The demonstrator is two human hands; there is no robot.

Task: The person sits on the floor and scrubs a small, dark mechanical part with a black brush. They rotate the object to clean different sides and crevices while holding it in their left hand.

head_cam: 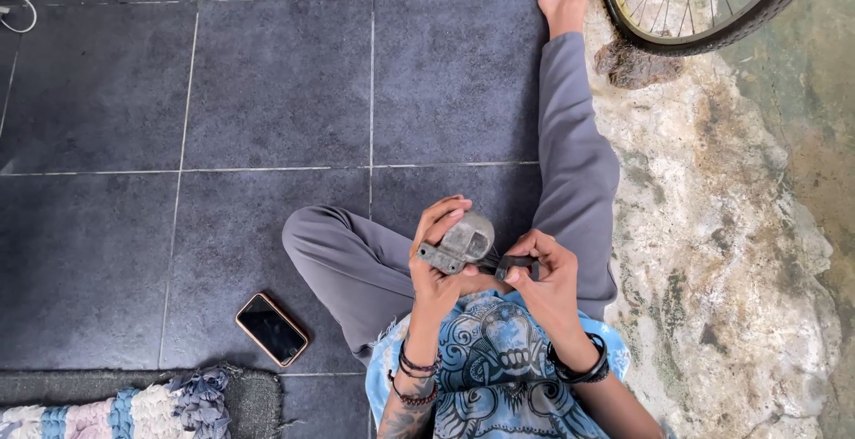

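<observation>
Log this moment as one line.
left hand: holds grey metal part | right hand: grips black tool against it | phone: on tile floor

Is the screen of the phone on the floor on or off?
Off, it seems: the phone lies face up on the dark tile floor, and its screen is plain black, with no picture or light visible.

A home's floor edge: dark tiles (pixel 267 92), a rag rug (pixel 134 408), a bicycle wheel (pixel 704 3) over rough concrete (pixel 712 225).

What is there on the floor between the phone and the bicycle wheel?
In the head view, the person's legs in grey trousers cross that stretch of dark tile floor between the phone and the bicycle wheel.
</observation>
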